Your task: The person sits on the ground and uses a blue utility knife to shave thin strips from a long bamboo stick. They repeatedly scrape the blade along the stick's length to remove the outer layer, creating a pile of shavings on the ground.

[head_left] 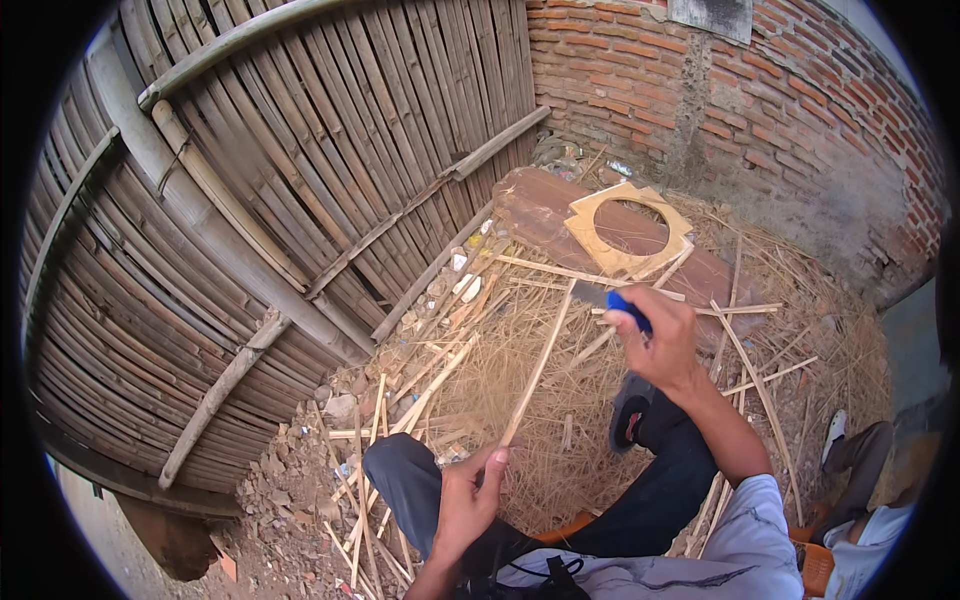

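Note:
My left hand [472, 497] is closed round the lower end of a thin bamboo strip [538, 375], thumb along it. The strip slants up and to the right, away from me. In my right hand [660, 335] is a knife with a blue handle [630, 308], gripped in closed fingers. Its broad dark blade [590, 293] points left and meets or nearly meets the strip's far end. Under both hands lies a heap of fine bamboo shavings [500, 400].
Loose bamboo strips [762, 385] lie around my legs. A square board with a round hole [580, 222] rests on a brown panel [530, 205]. A bamboo fence [270, 180] stands left, a brick wall [780, 130] behind. Another person's leg [860, 465] shows at right.

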`<state>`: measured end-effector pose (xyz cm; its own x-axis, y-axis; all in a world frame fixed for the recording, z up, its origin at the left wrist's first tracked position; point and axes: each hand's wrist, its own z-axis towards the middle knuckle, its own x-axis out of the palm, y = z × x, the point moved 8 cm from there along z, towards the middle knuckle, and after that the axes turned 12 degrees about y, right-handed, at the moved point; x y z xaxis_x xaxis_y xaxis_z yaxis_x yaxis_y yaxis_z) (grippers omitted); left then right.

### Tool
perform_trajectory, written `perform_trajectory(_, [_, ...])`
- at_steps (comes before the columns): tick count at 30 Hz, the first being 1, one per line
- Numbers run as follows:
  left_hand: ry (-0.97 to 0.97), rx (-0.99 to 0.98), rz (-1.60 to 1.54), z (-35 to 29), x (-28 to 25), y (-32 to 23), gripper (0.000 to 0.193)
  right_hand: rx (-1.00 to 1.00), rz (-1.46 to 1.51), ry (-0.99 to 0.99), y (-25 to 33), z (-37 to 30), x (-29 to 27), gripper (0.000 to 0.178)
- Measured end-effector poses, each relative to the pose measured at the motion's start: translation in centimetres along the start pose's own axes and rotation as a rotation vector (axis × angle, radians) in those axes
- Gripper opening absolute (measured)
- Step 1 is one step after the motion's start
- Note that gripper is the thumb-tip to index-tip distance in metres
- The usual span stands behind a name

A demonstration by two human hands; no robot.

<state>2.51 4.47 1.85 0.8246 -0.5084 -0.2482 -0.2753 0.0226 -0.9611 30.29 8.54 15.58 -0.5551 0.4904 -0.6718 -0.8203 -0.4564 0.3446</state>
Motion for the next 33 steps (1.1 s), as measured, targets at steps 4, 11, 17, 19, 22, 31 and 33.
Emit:
perform_trajectory(4, [0.035, 0.08, -0.128, 1.3, 0.0, -0.9, 0.045, -0.175, 0.055, 0.178, 4.3, -1.9, 3.9, 0.03])
perform_trajectory(11, [-0.139, 0.142, 0.025, 1.8, 0.1, -3.3, 0.035, -0.229, 0.089, 0.279, 6.4, -2.5, 5.3, 0.028])
perform_trajectory(17, [-0.202, 0.126, 0.132, 1.6, -0.1, -3.4, 0.031, -0.178, 0.02, 0.208, 5.1, -2.0, 4.7, 0.027])
perform_trajectory(19, [-0.183, 0.104, 0.153, 1.1, 0.1, -3.1, 0.03, -0.093, -0.031, 0.048, 2.3, -0.7, 2.6, 0.028])
perform_trajectory(22, [-0.15, 0.09, 0.191, -0.7, -0.1, -1.6, 0.029, 0.088, -0.042, -0.082, -1.9, 0.9, -1.5, 0.029])
perform_trajectory(31, [-0.197, 0.084, 0.14, 0.9, -1.0, -3.3, 0.031, -0.183, 0.084, 0.261, 5.3, -2.4, 5.1, 0.026])
perform_trajectory(33, [-0.239, 0.164, 0.175, 1.0, -0.9, -4.6, 0.031, -0.214, 0.1, 0.293, 5.9, -2.7, 5.8, 0.026])
